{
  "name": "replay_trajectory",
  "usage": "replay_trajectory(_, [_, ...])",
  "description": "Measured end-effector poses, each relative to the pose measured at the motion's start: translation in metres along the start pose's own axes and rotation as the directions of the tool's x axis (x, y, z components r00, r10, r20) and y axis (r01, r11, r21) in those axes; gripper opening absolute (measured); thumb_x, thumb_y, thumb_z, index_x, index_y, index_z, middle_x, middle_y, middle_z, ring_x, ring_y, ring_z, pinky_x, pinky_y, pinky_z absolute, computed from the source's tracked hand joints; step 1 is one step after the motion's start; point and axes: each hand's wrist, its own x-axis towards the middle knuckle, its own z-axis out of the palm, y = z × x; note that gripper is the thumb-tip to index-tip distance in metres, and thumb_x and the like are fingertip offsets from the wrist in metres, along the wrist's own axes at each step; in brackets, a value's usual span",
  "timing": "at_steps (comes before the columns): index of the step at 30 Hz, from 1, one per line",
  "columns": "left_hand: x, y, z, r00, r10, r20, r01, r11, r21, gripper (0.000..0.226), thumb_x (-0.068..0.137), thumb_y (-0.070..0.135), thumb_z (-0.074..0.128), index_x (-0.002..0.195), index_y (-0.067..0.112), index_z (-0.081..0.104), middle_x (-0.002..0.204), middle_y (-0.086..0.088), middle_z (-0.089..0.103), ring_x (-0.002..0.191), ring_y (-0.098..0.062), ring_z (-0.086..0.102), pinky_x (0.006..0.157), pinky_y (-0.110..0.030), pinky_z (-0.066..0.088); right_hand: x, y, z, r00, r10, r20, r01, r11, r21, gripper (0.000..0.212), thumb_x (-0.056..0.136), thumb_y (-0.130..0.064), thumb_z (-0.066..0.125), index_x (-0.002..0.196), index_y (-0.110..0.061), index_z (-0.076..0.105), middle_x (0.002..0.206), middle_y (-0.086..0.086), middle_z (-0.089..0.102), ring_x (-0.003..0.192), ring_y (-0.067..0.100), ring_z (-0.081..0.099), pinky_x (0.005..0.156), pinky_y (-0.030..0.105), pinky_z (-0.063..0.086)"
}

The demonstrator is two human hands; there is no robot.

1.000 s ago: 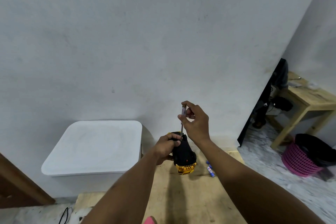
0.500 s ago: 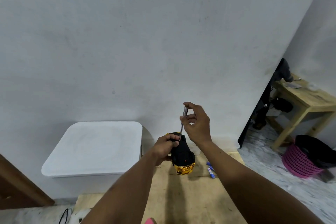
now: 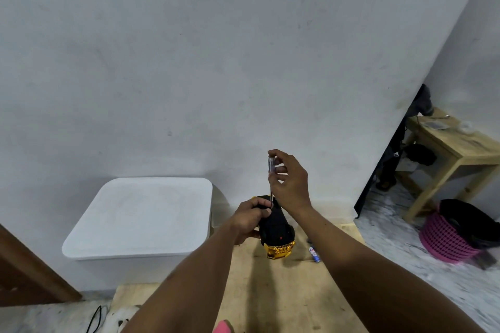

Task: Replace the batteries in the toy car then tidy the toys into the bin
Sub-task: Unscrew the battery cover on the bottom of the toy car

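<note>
A toy car (image 3: 276, 232) with a black underside and gold body is held upside-down above the wooden table (image 3: 284, 295). My left hand (image 3: 250, 217) grips its far end. My right hand (image 3: 290, 184) pinches a thin screwdriver (image 3: 270, 170) upright, its tip pressed into the car's underside near my left thumb. Blue-and-white batteries (image 3: 313, 251) lie on the table just right of the car. A white lidded bin (image 3: 140, 219) stands to the left of the table, its lid on.
A bare white wall is straight ahead. At the right stand a small wooden side table (image 3: 454, 149), a pink basket (image 3: 446, 238) with dark cloth in it, and marble floor. A pink object (image 3: 223, 327) pokes in at the bottom edge.
My right hand's fingers have shifted around the screwdriver handle, turning it; the car and my left hand stay almost still.
</note>
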Motion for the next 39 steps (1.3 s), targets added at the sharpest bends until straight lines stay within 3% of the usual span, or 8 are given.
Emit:
replay_trajectory(4, [0.0009, -0.0023, -0.0008, 1.000, -0.003, -0.008, 0.003, 1.000, 0.009, 0.021, 0.094, 0.008, 0.054, 0.107, 0.020, 0.065, 0.117, -0.015, 0.066, 0.114, -0.038, 0.060, 0.091, -0.057, 0.053, 0.0004, -0.0020, -0.0008, 0.999, 0.042, 0.011, -0.041, 0.999, -0.018, 0.039, 0.080, -0.006, 0.074, 0.111, -0.027, 0.062, 0.092, -0.012, 0.068, 0.082, 0.005, 0.064, 0.077, 0.015, 0.046])
replay_trajectory(10, [0.0000, -0.0028, -0.0023, 1.000, -0.010, -0.015, 0.010, 1.000, 0.016, 0.022, 0.095, 0.008, 0.054, 0.109, 0.020, 0.066, 0.119, -0.016, 0.065, 0.117, -0.039, 0.058, 0.092, -0.058, 0.051, 0.0010, -0.0013, -0.0005, 0.998, 0.056, -0.020, -0.056, 0.998, 0.001, 0.045, 0.078, -0.004, 0.075, 0.107, -0.035, 0.059, 0.105, -0.009, 0.063, 0.076, 0.010, 0.065, 0.069, 0.031, 0.058])
replay_trajectory(13, [0.0001, -0.0042, -0.0028, 1.000, -0.017, -0.021, 0.017, 1.000, 0.009, 0.023, 0.095, 0.007, 0.054, 0.108, 0.020, 0.066, 0.119, -0.016, 0.065, 0.117, -0.039, 0.059, 0.093, -0.058, 0.052, 0.0031, 0.0013, 0.0004, 0.996, 0.081, -0.037, -0.080, 0.996, 0.024, 0.039, 0.079, 0.000, 0.071, 0.103, -0.029, 0.062, 0.091, -0.006, 0.064, 0.075, 0.013, 0.065, 0.070, 0.038, 0.060])
replay_trajectory(17, [0.0004, -0.0043, -0.0027, 1.000, -0.020, -0.021, 0.021, 1.000, 0.004, 0.022, 0.095, 0.008, 0.054, 0.108, 0.021, 0.066, 0.119, -0.016, 0.065, 0.112, -0.036, 0.061, 0.090, -0.056, 0.054, 0.0018, 0.0004, 0.0013, 0.998, 0.059, -0.027, -0.059, 0.998, -0.017, 0.037, 0.078, -0.006, 0.074, 0.106, -0.027, 0.062, 0.092, -0.009, 0.071, 0.083, 0.007, 0.066, 0.076, 0.013, 0.046])
replay_trajectory(22, [0.0002, -0.0048, -0.0042, 1.000, -0.018, -0.014, 0.017, 1.000, -0.007, 0.023, 0.095, 0.007, 0.054, 0.106, 0.022, 0.066, 0.118, -0.015, 0.065, 0.103, -0.031, 0.061, 0.085, -0.050, 0.056, 0.0040, -0.0007, 0.0033, 0.997, 0.048, -0.062, -0.047, 0.999, 0.017, 0.037, 0.080, 0.001, 0.066, 0.105, -0.025, 0.064, 0.103, -0.010, 0.061, 0.070, 0.014, 0.064, 0.063, 0.043, 0.059])
replay_trajectory(29, [0.0002, -0.0034, -0.0084, 1.000, -0.011, -0.009, 0.011, 1.000, -0.006, 0.023, 0.096, 0.007, 0.053, 0.107, 0.021, 0.068, 0.118, -0.014, 0.065, 0.108, -0.033, 0.062, 0.088, -0.052, 0.056, 0.0029, 0.0007, 0.0036, 0.993, 0.108, -0.052, -0.107, 0.994, 0.022, 0.035, 0.080, -0.003, 0.071, 0.106, -0.025, 0.061, 0.087, -0.010, 0.070, 0.081, 0.008, 0.067, 0.080, 0.032, 0.052])
replay_trajectory(35, [0.0013, -0.0071, -0.0083, 1.000, -0.010, -0.016, 0.010, 1.000, -0.004, 0.022, 0.095, 0.007, 0.054, 0.104, 0.022, 0.067, 0.114, -0.013, 0.066, 0.103, -0.031, 0.062, 0.088, -0.054, 0.055, 0.0030, 0.0028, 0.0064, 0.997, 0.074, -0.037, -0.073, 0.997, 0.020, 0.038, 0.079, -0.002, 0.072, 0.108, -0.027, 0.068, 0.106, -0.007, 0.064, 0.075, 0.014, 0.065, 0.064, 0.040, 0.059])
replay_trajectory(39, [0.0007, -0.0070, -0.0084, 1.000, -0.010, -0.009, 0.010, 1.000, -0.010, 0.021, 0.095, 0.007, 0.054, 0.103, 0.022, 0.067, 0.114, -0.013, 0.066, 0.102, -0.030, 0.062, 0.086, -0.052, 0.056, 0.0048, 0.0076, 0.0081, 0.997, 0.061, -0.056, -0.062, 0.998, -0.015, 0.039, 0.080, -0.005, 0.075, 0.112, -0.027, 0.071, 0.092, -0.005, 0.062, 0.078, 0.010, 0.063, 0.072, 0.035, 0.057])
